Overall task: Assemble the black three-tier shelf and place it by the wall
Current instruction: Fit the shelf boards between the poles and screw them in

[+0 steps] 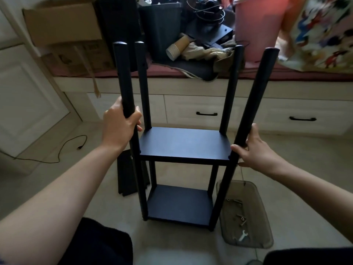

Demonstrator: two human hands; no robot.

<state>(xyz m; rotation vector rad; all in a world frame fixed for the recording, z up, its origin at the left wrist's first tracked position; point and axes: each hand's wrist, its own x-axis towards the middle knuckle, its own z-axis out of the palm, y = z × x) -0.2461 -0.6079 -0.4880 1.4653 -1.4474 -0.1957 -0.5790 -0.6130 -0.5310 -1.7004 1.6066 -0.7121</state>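
The black shelf frame stands upright on the floor in front of me. Its middle board (184, 144) and bottom board (180, 204) are fitted between the posts. Several bare black posts rise above the middle board, with nothing on top of them. My left hand (119, 127) is wrapped around the near left post (122, 77). My right hand (256, 150) grips the near right post (257, 96) just above the middle board. A loose black board (127, 175) stands on the floor behind the frame's left side.
A clear plastic tray (263, 238) holding screws and a small white wrench (243, 236) sits on the floor at the right. Behind the frame runs a drawer cabinet (191, 109) topped with cardboard boxes, paper cups and clutter. A black cable (63, 148) trails on the floor at the left.
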